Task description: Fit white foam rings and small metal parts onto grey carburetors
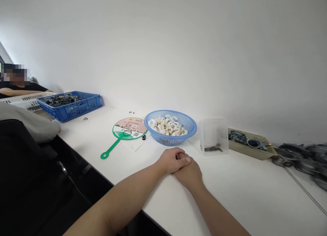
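Observation:
On the white table, my left hand [171, 160] is clasped over my right hand [190, 171]. The left thumb lies across the right one, and the fingers of both are folded together and partly hidden. No object shows in either hand. Just beyond them stands a blue plastic basket [163, 140] filled with white and cream curved pieces [167, 126]. Right of it is a clear plastic box [214, 135] with a few dark, thin pieces [213, 148] at its bottom. A green-handled hand fan [130, 128] lies flat to the left, near small black rings [143, 137].
A blue crate [81, 104] of dark parts stands at the left by a white crate [28, 101]. One person [15, 89] sits behind; another's grey sleeve [28, 121] is nearer. A beige tray [247, 150] and dark metal parts [304, 157] lie at the right.

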A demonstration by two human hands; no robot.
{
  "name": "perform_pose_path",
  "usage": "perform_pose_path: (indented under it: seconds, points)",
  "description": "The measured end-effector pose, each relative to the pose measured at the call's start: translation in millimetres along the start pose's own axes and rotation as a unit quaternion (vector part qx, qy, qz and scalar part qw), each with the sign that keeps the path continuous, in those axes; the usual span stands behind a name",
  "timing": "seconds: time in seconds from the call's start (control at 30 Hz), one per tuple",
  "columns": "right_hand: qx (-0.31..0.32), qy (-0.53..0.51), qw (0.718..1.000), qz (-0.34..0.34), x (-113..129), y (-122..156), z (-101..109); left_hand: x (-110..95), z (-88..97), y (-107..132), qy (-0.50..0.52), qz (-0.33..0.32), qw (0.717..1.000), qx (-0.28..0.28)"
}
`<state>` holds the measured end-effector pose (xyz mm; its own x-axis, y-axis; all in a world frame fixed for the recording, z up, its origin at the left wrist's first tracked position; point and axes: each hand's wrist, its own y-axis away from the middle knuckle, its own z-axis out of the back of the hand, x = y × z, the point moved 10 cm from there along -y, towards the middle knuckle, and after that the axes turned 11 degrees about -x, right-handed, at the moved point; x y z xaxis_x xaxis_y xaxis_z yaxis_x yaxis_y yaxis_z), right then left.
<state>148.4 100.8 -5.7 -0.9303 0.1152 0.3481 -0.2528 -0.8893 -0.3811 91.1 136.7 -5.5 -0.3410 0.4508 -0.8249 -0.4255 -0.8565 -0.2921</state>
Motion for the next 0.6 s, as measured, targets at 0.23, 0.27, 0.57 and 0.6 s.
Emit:
perform_pose_path:
  seconds: [0.23,0.27,0.57,0.6]
  points:
    - [0.005,0.007,1.0,-0.01,0.1,1.6,-0.8,0.1,0.1,1.6,0.026,-0.01,1.0,-0.011]
    - [0.004,0.007,1.0,-0.01,0.1,2.0,-0.7,0.5,0.1,1.8,0.027,-0.012,0.999,-0.015]
    - [-0.005,-0.002,1.0,-0.011,-0.5,4.3,0.5,3.3,-1.1,3.2,0.032,-0.015,0.999,-0.02]
    - [-0.006,-0.004,1.0,-0.011,-0.5,4.5,0.8,3.7,-1.4,3.2,0.033,-0.013,0.999,-0.019]
